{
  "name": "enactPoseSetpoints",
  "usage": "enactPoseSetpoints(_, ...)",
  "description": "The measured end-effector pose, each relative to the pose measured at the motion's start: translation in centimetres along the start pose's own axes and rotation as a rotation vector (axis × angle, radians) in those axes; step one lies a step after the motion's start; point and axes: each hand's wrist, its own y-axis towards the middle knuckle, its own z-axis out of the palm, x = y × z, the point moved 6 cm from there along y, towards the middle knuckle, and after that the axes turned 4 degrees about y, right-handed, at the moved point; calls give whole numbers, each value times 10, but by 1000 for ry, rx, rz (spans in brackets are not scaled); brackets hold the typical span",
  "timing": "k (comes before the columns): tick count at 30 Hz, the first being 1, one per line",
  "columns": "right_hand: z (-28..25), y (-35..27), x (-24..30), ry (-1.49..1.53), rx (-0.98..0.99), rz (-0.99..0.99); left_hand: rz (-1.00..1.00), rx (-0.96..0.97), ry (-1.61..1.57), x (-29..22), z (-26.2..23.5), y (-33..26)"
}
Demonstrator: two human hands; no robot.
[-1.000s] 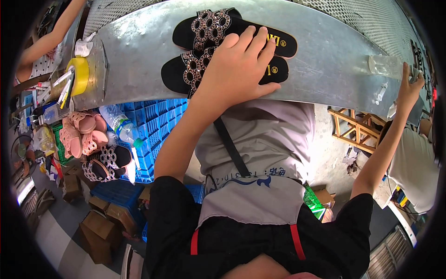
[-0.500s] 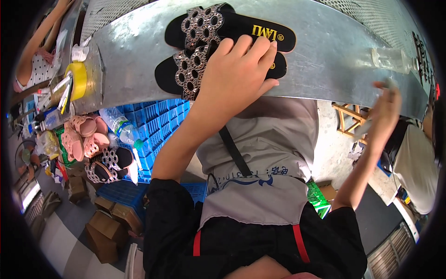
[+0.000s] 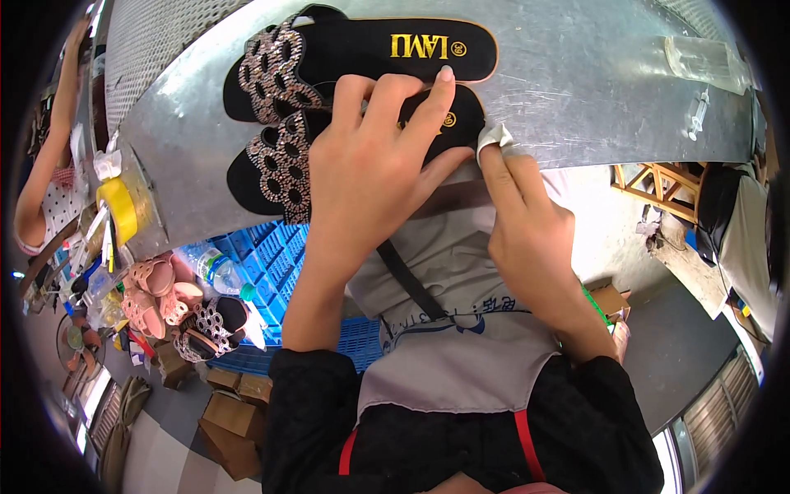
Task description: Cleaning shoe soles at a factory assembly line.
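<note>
From the head camera, the big change is the right hand. A second ago it was far out to the side, reaching up at the edge of the shiny metal worktop. Now it has come in close and sits just beside the left hand. Its grip is pinched narrow on a small white cloth, and the cloth touches the heel end of the near black sandal. It looks like the heel is getting a wipe.

The left hand has stayed on that sandal. Its grip is wide and flat, fingers spread, pressing the sandal down on the worktop. The far black sandal lies touching the near one, a bit further from the person. Both have sparkly straps with round holes. The far one has a gold mark on its sole and a small gold round sticker next to it.

At the left end of the worktop stands a yellow tape roll. At the right end lies a clear plastic bag.

Below the worktop is a blue crate, a clear bottle with a green cap, pink sandals, and brown cardboard boxes on the floor.
</note>
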Motion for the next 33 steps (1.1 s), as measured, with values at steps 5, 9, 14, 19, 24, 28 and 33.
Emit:
enactPoseSetpoints(5, 1, 23, 8, -49, -38, -11, -41, 25, -57, 3, -5, 1)
enactPoseSetpoints(9, 1, 13, 7, -112, -11, 4, -44, 49, -102, 3, -2, 0)
enactPoseSetpoints(14, 4, 21, 6, -81, -37, -19, -50, 35, -88, 3, -5, -1)
enactPoseSetpoints(19, 6, 7, 10, -163, -25, -23, 16, -12, -76, 3, -2, -1)
enactPoseSetpoints(24, 12, 25, 13, -305, -109, -30, -26, 27, -96, 2, -3, 1)
enactPoseSetpoints(28, 3, 4, 13, -243, -73, -19, -12, 22, -87, 3, -2, 2)
enactPoseSetpoints(33, -3, -22, -1, 90, -9, -36, -17, 50, -87, 4, -4, 1)
